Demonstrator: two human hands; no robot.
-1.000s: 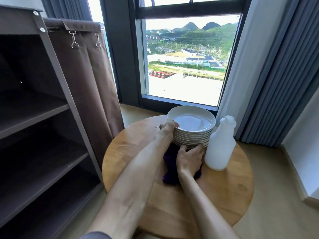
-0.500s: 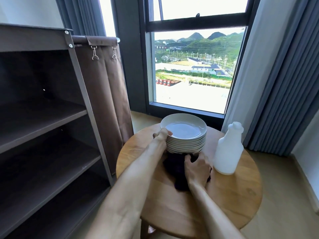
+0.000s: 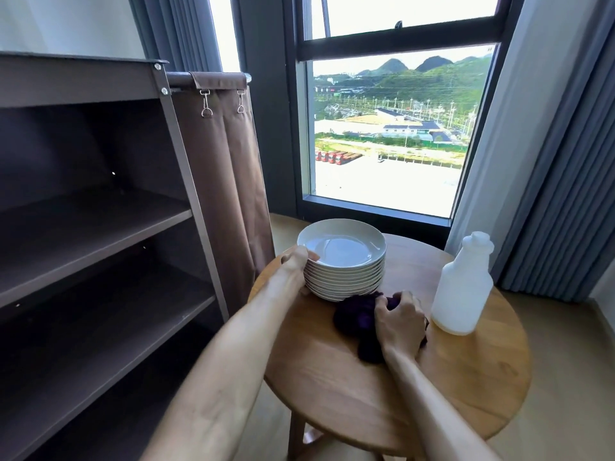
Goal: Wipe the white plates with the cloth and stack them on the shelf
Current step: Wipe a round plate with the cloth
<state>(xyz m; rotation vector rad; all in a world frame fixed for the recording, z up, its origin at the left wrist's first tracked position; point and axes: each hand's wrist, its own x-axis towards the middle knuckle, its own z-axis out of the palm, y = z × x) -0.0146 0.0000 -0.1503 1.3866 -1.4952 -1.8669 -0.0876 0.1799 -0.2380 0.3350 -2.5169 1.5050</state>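
Note:
A stack of several white plates point(image 3: 346, 274) stands on the round wooden table point(image 3: 449, 377), at its far left side. My left hand point(image 3: 294, 259) grips the left rim of the top plate point(image 3: 342, 249), thumb over the edge. Just in front of the stack lies a dark purple cloth point(image 3: 357, 314), bunched up. My right hand point(image 3: 401, 322) rests on the cloth with its fingers curled into the fabric. The dark brown shelf unit point(image 3: 100, 227) stands to the left, its boards bare.
A white plastic bottle point(image 3: 462, 287) stands on the table right of the cloth. A brown fabric cover point(image 3: 226, 181) hangs beside the shelf frame, close to the table's left edge. Behind are a window and grey curtains point(image 3: 565, 161).
My right hand has bunched the cloth and drawn it a little right, away from the stack. My left hand stays on the top plate's rim. The camera has shifted, showing more shelf.

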